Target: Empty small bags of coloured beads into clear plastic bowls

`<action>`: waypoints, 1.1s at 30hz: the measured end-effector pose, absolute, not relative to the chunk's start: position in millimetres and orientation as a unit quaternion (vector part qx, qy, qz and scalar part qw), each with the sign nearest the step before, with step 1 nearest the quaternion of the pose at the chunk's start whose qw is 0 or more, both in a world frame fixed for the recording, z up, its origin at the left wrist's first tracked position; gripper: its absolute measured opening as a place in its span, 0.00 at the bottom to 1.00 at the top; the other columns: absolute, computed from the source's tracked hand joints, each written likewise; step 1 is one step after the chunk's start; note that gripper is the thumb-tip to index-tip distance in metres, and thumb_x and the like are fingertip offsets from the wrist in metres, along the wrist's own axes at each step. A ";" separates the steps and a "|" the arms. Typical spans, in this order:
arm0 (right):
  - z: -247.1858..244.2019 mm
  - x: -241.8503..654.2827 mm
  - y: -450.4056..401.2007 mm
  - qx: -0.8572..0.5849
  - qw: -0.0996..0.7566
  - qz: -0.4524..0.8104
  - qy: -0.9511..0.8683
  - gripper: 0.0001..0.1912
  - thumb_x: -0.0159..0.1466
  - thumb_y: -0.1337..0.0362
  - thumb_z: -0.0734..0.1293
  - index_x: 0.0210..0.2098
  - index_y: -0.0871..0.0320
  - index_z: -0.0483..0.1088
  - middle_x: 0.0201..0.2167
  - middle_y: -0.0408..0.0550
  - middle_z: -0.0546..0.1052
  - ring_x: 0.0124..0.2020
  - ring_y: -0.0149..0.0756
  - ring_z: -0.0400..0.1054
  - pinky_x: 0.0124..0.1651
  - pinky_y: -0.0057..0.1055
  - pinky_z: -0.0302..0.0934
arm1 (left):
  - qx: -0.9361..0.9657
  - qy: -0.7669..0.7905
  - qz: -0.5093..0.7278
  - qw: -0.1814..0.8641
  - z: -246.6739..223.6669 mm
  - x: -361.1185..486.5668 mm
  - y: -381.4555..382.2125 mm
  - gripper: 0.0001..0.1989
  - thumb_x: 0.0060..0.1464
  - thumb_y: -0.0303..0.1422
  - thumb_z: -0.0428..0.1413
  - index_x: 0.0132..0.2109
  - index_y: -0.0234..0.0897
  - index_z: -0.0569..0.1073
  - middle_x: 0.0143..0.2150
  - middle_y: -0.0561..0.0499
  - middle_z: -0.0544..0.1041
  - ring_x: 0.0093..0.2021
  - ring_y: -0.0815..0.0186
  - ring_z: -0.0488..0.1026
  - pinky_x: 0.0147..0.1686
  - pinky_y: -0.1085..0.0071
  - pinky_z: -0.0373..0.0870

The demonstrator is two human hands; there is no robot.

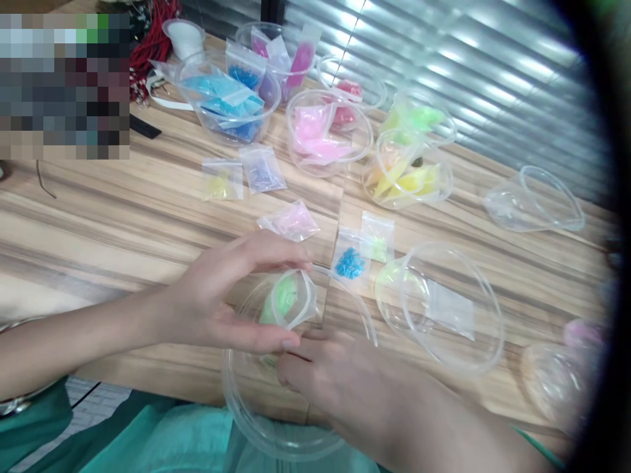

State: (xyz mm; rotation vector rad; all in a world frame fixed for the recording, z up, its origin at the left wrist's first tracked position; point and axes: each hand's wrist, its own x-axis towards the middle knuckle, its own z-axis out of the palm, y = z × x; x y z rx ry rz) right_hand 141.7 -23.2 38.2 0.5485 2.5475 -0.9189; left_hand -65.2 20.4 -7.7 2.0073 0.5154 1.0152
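The left hand [234,292] is holding a clear plastic bag with green contents [284,297] at a round transparent tub [235,401]; the right hand [340,368] is meeting its thumb, grip hidden. A blue-filled clear bag [350,263] is lying beyond on the brown-striped worktop [162,220].

The bench [123,210] is striped wood. Flat on it lie a yellow bag [221,182], a lilac bag [263,169], a pink bag [294,221] and a blue bag [350,264]. A clear tub [234,397] sits at the near edge, another tub [557,197] far right.
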 end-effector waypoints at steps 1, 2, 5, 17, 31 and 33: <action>40.0 140.2 -22.5 0.203 0.196 -0.321 0.904 0.16 0.54 0.81 0.63 0.39 0.63 0.73 0.40 0.51 0.81 0.35 0.40 0.76 0.32 0.31 0.63 | 0.809 0.203 0.398 0.381 -7.3 -65.7 21.1 0.34 0.53 0.38 0.69 0.61 0.33 0.66 0.53 0.47 0.77 0.53 0.66 0.76 0.54 0.72 0.75; 41.0 139.6 -22.4 0.213 0.186 -0.316 0.906 0.18 0.53 0.81 0.63 0.41 0.63 0.72 0.40 0.52 0.81 0.36 0.41 0.76 0.34 0.31 0.65 | 0.821 0.203 0.393 0.361 -6.8 -66.2 21.9 0.33 0.53 0.40 0.68 0.61 0.32 0.66 0.53 0.47 0.78 0.53 0.67 0.76 0.54 0.73 0.74; 38.7 142.5 -24.4 0.257 0.071 -0.282 0.922 0.24 0.49 0.82 0.62 0.45 0.65 0.71 0.41 0.53 0.80 0.40 0.42 0.75 0.42 0.32 0.68 | 0.832 0.205 0.383 0.344 -5.0 -67.8 25.0 0.32 0.54 0.41 0.68 0.60 0.33 0.66 0.53 0.48 0.78 0.54 0.67 0.76 0.55 0.74 0.73; 53.7 162.1 -25.1 0.369 -0.191 -0.278 0.866 0.15 0.66 0.80 0.54 0.37 0.58 0.68 0.32 0.43 0.75 0.33 0.31 0.69 0.34 0.28 0.63 | 0.833 0.185 0.360 0.377 4.5 -67.8 31.8 0.32 0.53 0.38 0.68 0.59 0.32 0.66 0.53 0.47 0.78 0.53 0.67 0.78 0.53 0.77 0.73; 64.6 164.3 -27.9 0.381 -0.308 -0.261 0.832 0.14 0.68 0.80 0.58 0.39 0.58 0.71 0.39 0.44 0.78 0.40 0.28 0.73 0.43 0.21 0.70 | 0.843 0.147 0.311 0.413 10.1 -68.4 28.8 0.39 0.55 0.39 0.67 0.68 0.44 0.57 0.54 0.51 0.80 0.54 0.66 0.79 0.53 0.73 0.74; 64.6 162.6 -29.2 0.347 -0.285 -0.254 0.857 0.13 0.70 0.78 0.58 0.42 0.62 0.72 0.41 0.47 0.78 0.44 0.30 0.73 0.47 0.23 0.70 | 0.848 0.144 0.306 0.407 11.6 -67.5 28.5 0.39 0.55 0.40 0.66 0.68 0.43 0.57 0.53 0.51 0.80 0.54 0.66 0.78 0.53 0.74 0.73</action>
